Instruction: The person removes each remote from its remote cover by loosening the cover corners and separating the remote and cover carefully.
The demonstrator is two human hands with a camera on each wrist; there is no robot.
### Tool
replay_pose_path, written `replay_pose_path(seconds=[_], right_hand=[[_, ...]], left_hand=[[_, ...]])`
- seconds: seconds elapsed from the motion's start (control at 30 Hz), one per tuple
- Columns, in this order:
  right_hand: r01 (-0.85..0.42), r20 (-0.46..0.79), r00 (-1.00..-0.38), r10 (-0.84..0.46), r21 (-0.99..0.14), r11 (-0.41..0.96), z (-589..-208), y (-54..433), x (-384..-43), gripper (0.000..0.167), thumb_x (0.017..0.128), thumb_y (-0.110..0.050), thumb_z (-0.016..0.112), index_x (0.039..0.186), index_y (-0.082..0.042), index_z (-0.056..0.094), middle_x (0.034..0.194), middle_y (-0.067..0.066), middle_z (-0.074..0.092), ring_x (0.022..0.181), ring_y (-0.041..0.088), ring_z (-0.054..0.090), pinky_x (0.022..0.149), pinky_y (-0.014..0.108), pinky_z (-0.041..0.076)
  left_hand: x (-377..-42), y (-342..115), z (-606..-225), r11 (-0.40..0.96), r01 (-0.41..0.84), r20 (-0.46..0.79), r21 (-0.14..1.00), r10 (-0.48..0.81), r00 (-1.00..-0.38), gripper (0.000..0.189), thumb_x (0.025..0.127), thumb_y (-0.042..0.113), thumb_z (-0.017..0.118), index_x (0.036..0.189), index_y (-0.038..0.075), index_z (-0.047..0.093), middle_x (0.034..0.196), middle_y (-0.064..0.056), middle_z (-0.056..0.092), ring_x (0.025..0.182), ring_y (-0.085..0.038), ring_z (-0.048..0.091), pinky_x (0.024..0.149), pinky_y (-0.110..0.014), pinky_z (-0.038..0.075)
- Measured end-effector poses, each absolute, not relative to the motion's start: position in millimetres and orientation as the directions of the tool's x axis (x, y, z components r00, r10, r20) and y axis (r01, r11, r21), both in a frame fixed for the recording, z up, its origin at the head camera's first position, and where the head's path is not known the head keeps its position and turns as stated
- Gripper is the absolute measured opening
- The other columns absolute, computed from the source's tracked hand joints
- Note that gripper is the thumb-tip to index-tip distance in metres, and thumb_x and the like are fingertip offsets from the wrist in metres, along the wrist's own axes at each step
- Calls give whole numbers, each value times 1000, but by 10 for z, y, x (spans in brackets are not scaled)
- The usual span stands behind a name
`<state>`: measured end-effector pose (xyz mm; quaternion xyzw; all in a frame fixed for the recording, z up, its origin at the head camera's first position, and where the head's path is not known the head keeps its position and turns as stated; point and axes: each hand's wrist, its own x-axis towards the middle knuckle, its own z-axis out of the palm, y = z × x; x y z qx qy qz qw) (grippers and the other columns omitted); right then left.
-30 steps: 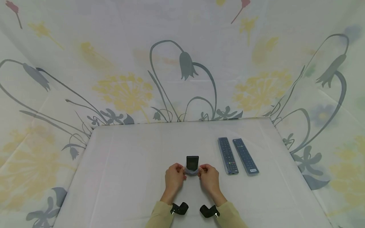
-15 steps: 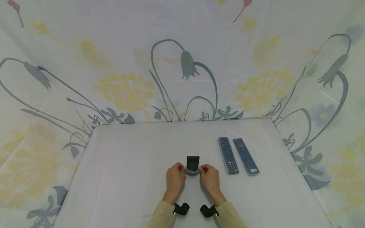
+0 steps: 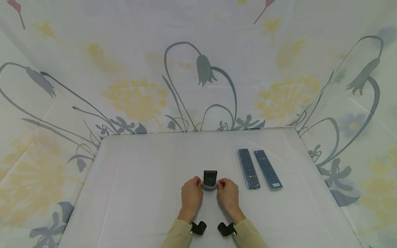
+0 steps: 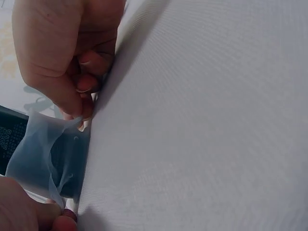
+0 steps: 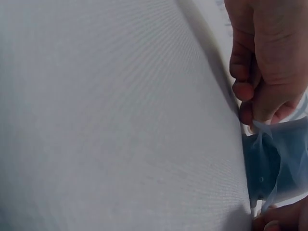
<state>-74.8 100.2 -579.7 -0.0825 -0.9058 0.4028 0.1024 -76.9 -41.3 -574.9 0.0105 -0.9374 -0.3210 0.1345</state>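
A dark flat device [image 3: 210,177] stands on end on the table between my hands. Its lower part sits within a translucent bluish sleeve [image 4: 41,139]. What kind of device it is cannot be told; a QR code is printed on the side seen in the left wrist view. My left hand [image 3: 191,196] pinches the sleeve's edge on the left with thumb and fingertips. On the opposite side my right hand [image 3: 228,195] pinches the edge likewise. In the right wrist view, the sleeve [image 5: 291,159] lies loose and creased around the device, near the tabletop.
Two remote controls in clear covers lie to the right: one remote control [image 3: 248,168] nearer the hands, the other remote control [image 3: 268,170] beyond it. The white table [image 3: 149,165] is bounded by a flower-printed curtain [image 3: 139,69] at the back and both sides.
Both hands keep pinching the sleeve. The left hand has shifted very slightly to the right, and the device's top edge appears a little lower. The remote controls lie as before.
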Motion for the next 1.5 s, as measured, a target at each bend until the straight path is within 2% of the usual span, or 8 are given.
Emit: replay_pose_path(seconds=[0.2,0.3,0.47,0.6,0.77,1.5], right_hand=[[41,145,-965,219,-741,671,-5793,1004,-755,5,83,2,74,80,-1,71,69,3,60,62,16,54,58,34,45],[26,163,-962,221,-746,665,-5795,1009,-761,6,82,2,74,79,-2,71,69,3,61,63,16,56,58,34,46],[46,135,-961,239,-779,625,-5817,1025,-767,5,83,-1,75,81,-2,72,71,3,63,64,15,57,60,34,47],[69,105,-963,247,-792,606,-5816,1036,-766,5,85,-2,74,81,-1,71,70,2,64,64,15,57,60,33,47],[86,91,-962,256,-792,604,-5793,1029,-763,6,86,-4,71,81,-2,71,68,2,63,62,15,56,60,33,46],[102,68,-964,258,-800,592,-5777,1015,-755,8,90,-6,69,87,-1,74,70,3,66,63,15,58,61,34,47]], left_hand=[[-773,-411,-5774,832,132,333,539,-66,-940,20,82,4,78,72,9,62,63,-3,58,57,-24,59,50,-37,45],[-774,-423,-5794,829,141,347,542,-67,-936,19,82,5,79,73,9,63,63,-3,58,57,-23,59,51,-37,46],[-771,-442,-5791,765,121,301,633,-99,-949,17,84,4,78,74,10,65,64,1,60,56,-15,56,51,-31,45],[-774,-434,-5768,694,84,231,716,-121,-965,19,86,4,75,72,11,63,58,6,54,50,-8,48,47,-26,40],[-792,-410,-5733,648,36,172,761,-147,-974,22,87,5,72,69,11,61,53,9,46,47,-7,41,46,-25,35],[-785,-390,-5729,576,-2,115,818,-167,-979,17,88,4,69,73,10,64,51,10,56,45,-3,52,47,-26,39]])
